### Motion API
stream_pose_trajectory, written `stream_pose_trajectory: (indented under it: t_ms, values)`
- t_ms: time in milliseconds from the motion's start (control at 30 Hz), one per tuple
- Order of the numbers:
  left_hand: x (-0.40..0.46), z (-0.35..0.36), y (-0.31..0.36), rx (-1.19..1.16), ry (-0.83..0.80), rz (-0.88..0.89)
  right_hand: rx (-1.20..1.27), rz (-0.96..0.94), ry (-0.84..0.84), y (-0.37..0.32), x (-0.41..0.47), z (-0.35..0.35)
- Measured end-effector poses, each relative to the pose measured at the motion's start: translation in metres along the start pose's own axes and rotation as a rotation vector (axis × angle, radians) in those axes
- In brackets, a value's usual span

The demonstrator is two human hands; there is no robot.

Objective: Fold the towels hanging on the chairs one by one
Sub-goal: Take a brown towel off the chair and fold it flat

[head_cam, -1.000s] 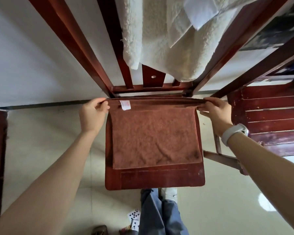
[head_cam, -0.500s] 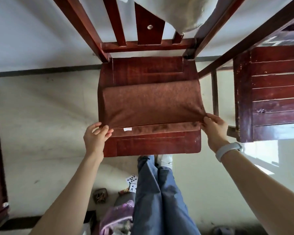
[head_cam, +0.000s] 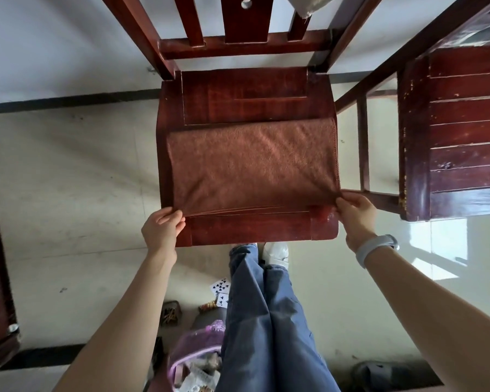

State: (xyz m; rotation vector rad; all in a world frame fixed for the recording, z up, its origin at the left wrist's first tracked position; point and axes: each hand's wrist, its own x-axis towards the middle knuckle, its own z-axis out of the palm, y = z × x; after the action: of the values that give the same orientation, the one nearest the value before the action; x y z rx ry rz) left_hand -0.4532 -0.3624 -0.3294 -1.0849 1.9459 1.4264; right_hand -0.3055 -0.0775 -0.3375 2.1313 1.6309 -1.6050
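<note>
Nearest us, our legs in blue trousers (head_cam: 269, 321) and a white shoe (head_cam: 276, 251), with playing cards (head_cam: 220, 285) and a purple bag (head_cam: 195, 352) on the floor beside them. Next up, our left hand (head_cam: 162, 227) pinches the near left corner of the brown towel (head_cam: 252, 162), fingers curled over the edge. Our right hand (head_cam: 355, 212), grey wristband (head_cam: 375, 247) on the wrist, grips the near right corner the same way. The towel lies folded over on the wooden chair seat (head_cam: 255, 230), covering its middle and near part; bare wood shows at the back and along the front lip. Layered edges sit together at the near side, roughly matched.

Beyond, the chair back slats (head_cam: 245, 21), and a scrap of a white towel (head_cam: 306, 5) hangs at top, still to be done. A second dark wooden chair (head_cam: 458, 131) stands to the right.

Risks, as we judge them: near edges look slightly skewed toward the left, so letting go now could leave an uneven fold. Pulling further toward us could drag the towel off the front lip onto the floor. The right corner is lifted a bit and could flop open once released.
</note>
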Motion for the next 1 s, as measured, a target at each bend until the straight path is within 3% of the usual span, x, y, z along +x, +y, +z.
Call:
stream_pose_trajectory:
  t_ms: [233, 333, 433, 533, 667, 867, 1000]
  values:
    - [0.008, 0.005, -0.004, 0.068, 0.036, -0.005, -0.201, -0.089, 0.069, -0.005, -0.005, 0.004]
    - [0.010, 0.006, -0.001, 0.271, 0.124, 0.112, -0.360, -0.341, 0.172, -0.003, -0.013, 0.008]
    - [0.010, 0.017, 0.015, 0.647, 0.200, 0.547, -0.664, -0.745, 0.114, -0.011, -0.021, 0.024]
    - [0.019, 0.045, 0.025, 1.000, 0.084, 1.064, -0.993, -1.071, -0.065, -0.029, -0.014, 0.058]
    - [0.037, 0.092, 0.017, 1.333, -0.128, 1.343, -1.143, -1.250, -0.121, -0.043, -0.001, 0.120]
    - [0.070, 0.109, 0.009, 1.375, -0.040, 1.312, -1.187, -1.354, -0.069, -0.035, 0.025, 0.152]
    - [0.075, 0.091, 0.014, 1.346, 0.012, 1.197, -1.191, -1.249, -0.015, -0.033, 0.044, 0.123]
